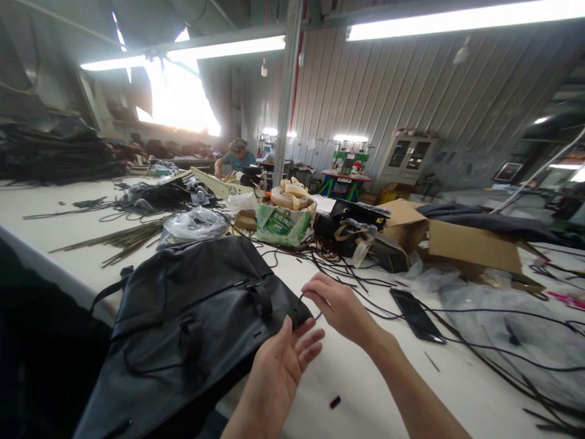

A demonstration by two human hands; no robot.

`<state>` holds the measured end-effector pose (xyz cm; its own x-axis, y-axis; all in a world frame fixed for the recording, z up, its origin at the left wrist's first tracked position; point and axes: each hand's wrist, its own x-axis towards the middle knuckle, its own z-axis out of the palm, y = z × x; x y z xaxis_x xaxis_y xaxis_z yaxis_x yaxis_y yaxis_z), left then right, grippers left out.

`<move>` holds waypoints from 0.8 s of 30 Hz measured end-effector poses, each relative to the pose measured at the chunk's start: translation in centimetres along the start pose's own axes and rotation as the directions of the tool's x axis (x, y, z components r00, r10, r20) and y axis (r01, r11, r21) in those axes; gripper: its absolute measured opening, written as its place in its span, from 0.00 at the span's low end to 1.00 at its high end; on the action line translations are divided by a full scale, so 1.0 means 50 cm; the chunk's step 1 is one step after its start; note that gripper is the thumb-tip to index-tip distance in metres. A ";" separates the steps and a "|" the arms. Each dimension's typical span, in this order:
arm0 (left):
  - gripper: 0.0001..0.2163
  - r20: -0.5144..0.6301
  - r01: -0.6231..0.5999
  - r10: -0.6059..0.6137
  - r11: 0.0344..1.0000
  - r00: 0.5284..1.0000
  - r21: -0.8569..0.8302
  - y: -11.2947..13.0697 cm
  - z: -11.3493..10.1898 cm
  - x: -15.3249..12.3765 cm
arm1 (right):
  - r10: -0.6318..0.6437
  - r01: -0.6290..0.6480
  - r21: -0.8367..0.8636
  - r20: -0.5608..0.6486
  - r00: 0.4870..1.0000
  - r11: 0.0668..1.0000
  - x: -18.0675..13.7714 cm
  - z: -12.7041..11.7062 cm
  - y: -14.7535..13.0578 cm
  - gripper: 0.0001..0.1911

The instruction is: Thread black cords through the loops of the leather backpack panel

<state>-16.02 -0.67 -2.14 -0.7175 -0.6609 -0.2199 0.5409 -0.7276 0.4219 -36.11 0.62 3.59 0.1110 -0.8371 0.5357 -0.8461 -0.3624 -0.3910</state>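
A black leather-like bag [201,292] lies on the table in front of me, with dark straps and a cord on its upper side. My left hand [283,360] is palm up at the bag's right corner, its fingers apart and its thumb against the bag's edge. Just beyond it, my right hand [340,305] is closed, with thumb and fingertips pinching a thin black cord [301,298] beside that corner. Part of this cord is hidden by the fingers. A small dark cylindrical piece [335,402] lies on the table below my hands.
A phone [417,316] and long black cords [484,310] lie to the right. Beyond the bag stand a green box [286,224] with rolled tape and a clear plastic bag [196,224]. An open cardboard box [473,247] is at right. A co-worker [237,157] sits farther back.
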 end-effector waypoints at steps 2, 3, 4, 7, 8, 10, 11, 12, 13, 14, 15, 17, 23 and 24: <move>0.17 0.017 -0.001 0.001 1.000 1.000 -0.017 -0.005 -0.010 0.008 | 0.008 -0.006 -0.053 0.035 0.999 0.999 -0.004 0.012 0.001 0.09; 0.17 0.027 -0.016 0.016 1.000 1.000 -0.019 -0.007 -0.018 0.009 | 0.015 -0.013 -0.068 0.037 0.999 0.998 -0.006 0.013 0.002 0.09; 0.17 0.036 -0.033 0.033 0.999 0.999 -0.014 -0.010 -0.025 0.010 | 0.019 -0.017 -0.074 0.034 0.999 0.997 -0.009 0.012 0.004 0.09; 0.18 0.060 -0.089 0.087 0.996 0.994 0.030 -0.016 -0.038 0.007 | 0.013 -0.011 -0.065 0.032 0.999 0.998 -0.014 0.011 0.007 0.08; 0.19 0.066 -0.102 0.099 0.994 0.993 0.045 -0.018 -0.040 0.007 | 0.009 -0.006 -0.069 0.040 0.999 0.998 -0.014 0.012 0.006 0.08; 0.21 0.077 -0.116 0.111 0.991 0.991 0.062 -0.019 -0.039 0.007 | -0.001 0.006 -0.088 0.061 0.998 0.996 -0.015 0.016 0.004 0.08; 0.22 0.080 -0.120 0.115 0.990 0.990 0.069 -0.018 -0.039 0.008 | -0.004 0.010 -0.094 0.073 0.997 0.996 -0.015 0.019 0.002 0.08; 0.22 0.086 -0.123 0.116 0.989 0.990 0.077 -0.018 -0.039 0.010 | -0.005 0.013 -0.096 0.083 0.997 0.995 -0.015 0.021 0.001 0.08; 0.23 0.091 -0.126 0.118 0.988 0.989 0.086 -0.019 -0.040 0.012 | -0.005 0.014 -0.094 0.093 0.996 0.995 -0.015 0.023 0.000 0.08; 0.24 0.095 -0.129 0.120 0.987 0.988 0.095 -0.020 -0.041 0.014 | -0.003 0.012 -0.088 0.102 0.995 0.996 -0.015 0.024 -0.001 0.08; 0.24 0.097 -0.131 0.121 0.986 0.988 0.103 -0.021 -0.043 0.016 | 0.000 0.009 -0.079 0.115 0.993 0.997 -0.015 0.025 -0.002 0.08; 0.26 0.085 -0.136 0.127 0.984 0.988 0.112 -0.025 -0.047 0.021 | 0.009 0.000 -0.061 0.142 0.990 0.998 -0.015 0.026 -0.004 0.08; 0.25 -0.013 -0.180 0.185 0.966 0.983 0.188 -0.033 -0.043 0.036 | 0.017 -0.009 -0.042 0.191 0.981 0.999 -0.017 0.038 -0.002 0.13; 0.24 -0.055 -0.168 0.185 0.958 0.981 0.233 -0.032 -0.041 0.038 | 0.021 -0.011 -0.051 0.202 0.979 0.999 -0.019 0.040 -0.003 0.13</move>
<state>-17.34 -1.13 -5.05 -0.5795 -0.7935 -0.1860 0.5362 -0.5431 0.6462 -35.04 0.65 1.62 0.1958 -0.9101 0.3652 -0.8727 -0.3315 -0.3583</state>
